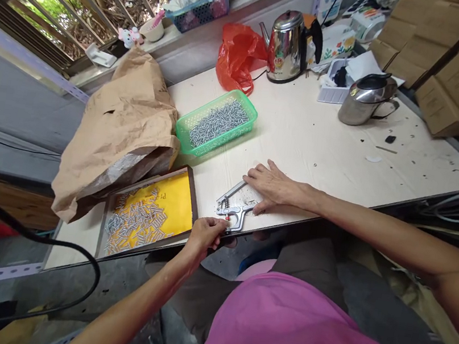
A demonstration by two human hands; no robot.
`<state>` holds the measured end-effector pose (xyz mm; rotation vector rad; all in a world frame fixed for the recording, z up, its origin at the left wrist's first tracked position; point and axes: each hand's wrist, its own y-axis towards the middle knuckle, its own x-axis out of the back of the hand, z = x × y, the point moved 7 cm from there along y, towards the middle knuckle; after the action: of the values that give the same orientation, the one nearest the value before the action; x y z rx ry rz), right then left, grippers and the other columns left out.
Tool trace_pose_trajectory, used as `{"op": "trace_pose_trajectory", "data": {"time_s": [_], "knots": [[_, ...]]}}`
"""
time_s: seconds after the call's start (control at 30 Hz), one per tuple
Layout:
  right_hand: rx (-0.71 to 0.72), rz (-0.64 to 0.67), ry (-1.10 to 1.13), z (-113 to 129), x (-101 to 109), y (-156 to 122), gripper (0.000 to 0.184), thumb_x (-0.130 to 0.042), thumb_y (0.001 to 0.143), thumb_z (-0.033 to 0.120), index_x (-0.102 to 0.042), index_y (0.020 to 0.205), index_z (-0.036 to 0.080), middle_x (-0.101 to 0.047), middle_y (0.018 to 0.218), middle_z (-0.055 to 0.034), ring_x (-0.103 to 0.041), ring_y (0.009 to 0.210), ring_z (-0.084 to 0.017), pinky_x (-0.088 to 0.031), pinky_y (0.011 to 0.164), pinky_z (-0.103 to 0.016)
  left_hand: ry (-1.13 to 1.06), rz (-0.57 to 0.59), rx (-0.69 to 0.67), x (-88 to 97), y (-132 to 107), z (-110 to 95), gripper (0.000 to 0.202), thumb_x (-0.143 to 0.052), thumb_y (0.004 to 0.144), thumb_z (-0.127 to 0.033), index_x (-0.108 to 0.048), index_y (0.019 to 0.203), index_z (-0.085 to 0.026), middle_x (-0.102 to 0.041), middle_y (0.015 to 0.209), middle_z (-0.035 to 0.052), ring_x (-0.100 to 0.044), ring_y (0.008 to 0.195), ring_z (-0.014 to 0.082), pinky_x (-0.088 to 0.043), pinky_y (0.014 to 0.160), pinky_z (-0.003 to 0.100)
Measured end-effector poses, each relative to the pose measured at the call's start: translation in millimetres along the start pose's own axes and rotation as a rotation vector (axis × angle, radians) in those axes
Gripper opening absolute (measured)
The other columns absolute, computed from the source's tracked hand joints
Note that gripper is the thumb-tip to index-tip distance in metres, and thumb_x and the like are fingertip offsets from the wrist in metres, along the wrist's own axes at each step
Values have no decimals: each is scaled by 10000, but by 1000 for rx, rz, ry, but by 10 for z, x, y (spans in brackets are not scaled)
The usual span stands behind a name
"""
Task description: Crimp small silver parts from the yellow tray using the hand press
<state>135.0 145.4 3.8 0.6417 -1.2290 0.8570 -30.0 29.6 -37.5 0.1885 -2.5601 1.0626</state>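
A silver plier-like hand tool [241,215] lies at the table's front edge, its two handles spread and a dark coil spring between them. My right hand [272,187] grips the handle ends from the right, fingers over the upper handle and thumb by the lower. At the tool's left end, my left hand [206,233] is closed in a pinch; what sits between its fingertips is too small to make out. A small red part shows beside those fingertips. Just left is a shallow tray [192,189] with a yellow bottom, holding many small metal pins [136,218].
A green plastic basket [249,103] full of small metal pieces stands behind the tray. Brown paper sacking [119,127] lies at left. Further back are a red bag [241,53], a steel kettle [286,45], a steel pot [364,103] and cardboard boxes [453,85].
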Motion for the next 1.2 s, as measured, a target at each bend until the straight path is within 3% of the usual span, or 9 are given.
{"op": "trace_pose_trajectory", "data": {"time_s": [0.17, 0.27, 0.33, 0.43, 0.5, 0.7, 0.83, 1.03, 1.2], "knots": [[-5, -18, -24, 45, 9, -64, 519, -717, 725, 546, -630, 1019, 127, -590, 1054, -136, -478, 1017, -298, -317, 942, -512, 102, -11, -42, 36, -58, -11, 356, -641, 730, -505, -597, 694, -153, -433, 407, -61, -369, 331, 80, -299, 375, 208], [10, -64, -26, 65, -26, -88, 434, -717, 754, 487, -636, 972, 120, -598, 1019, -122, -497, 998, -277, -312, 953, -481, 382, -211, -357, 120, -179, -279, 291, -586, 810, -438, -640, 807, -152, -588, 649, 25, -556, 549, 146, -443, 536, 262], [18, -80, -37, 83, -60, -92, 402, -717, 768, 451, -636, 971, 113, -602, 1012, -119, -508, 998, -269, -302, 968, -465, 597, -304, -614, 48, -272, -514, 250, -578, 842, -365, -641, 970, -159, -630, 894, 77, -610, 781, 194, -490, 707, 309], [10, -79, -55, 106, -93, -91, 394, -713, 779, 430, -632, 989, 107, -605, 1014, -122, -514, 1009, -273, -297, 975, -456, 857, -225, -885, -249, -254, -775, 416, -616, 834, -291, -535, 1219, -154, -577, 1195, 134, -546, 1073, 260, -462, 911, 387], [-5, -61, -54, 112, -98, -106, 429, -708, 779, 444, -623, 1016, 97, -603, 1021, -127, -513, 1015, -280, -305, 970, -452, 980, -140, -979, -428, -153, -890, 566, -653, 808, -261, -443, 1317, -130, -510, 1318, 162, -471, 1185, 287, -420, 990, 419], [-132, -15, -18, 10, -36, -260, 616, -744, 732, 457, -542, 1183, 89, -576, 1136, -158, -493, 1057, -310, -332, 939, -459, 1206, 10, -982, -625, 102, -1014, 678, -655, 810, -367, -365, 1375, -130, -543, 1225, 140, -492, 1093, 285, -449, 927, 414], [-157, 35, -6, -9, -10, -303, 424, -736, 758, 387, -613, 1046, 100, -594, 1059, -144, -509, 1020, -284, -384, 831, -371, 1275, 17, -991, -661, 107, -1060, 577, -655, 804, -453, -485, 1274, -165, -568, 1110, 107, -507, 1019, 272, -458, 861, 384], [-81, 11, 63, 33, -97, -276, 141, -633, 854, 243, -647, 913, 115, -622, 940, -110, -536, 925, -223, -368, 742, -314, 1220, 42, -974, -685, 136, -1051, 281, -631, 842, -407, -615, 1026, -195, -598, 973, 57, -523, 945, 225, -443, 767, 323], [-44, -56, 96, 37, -201, -262, 113, -537, 901, 174, -633, 857, 132, -621, 857, -76, -531, 853, -186, -347, 716, -290, 1216, 29, -937, -682, 141, -1042, 196, -580, 882, -389, -637, 878, -201, -606, 904, 47, -530, 916, 209, -435, 727, 306]]}}
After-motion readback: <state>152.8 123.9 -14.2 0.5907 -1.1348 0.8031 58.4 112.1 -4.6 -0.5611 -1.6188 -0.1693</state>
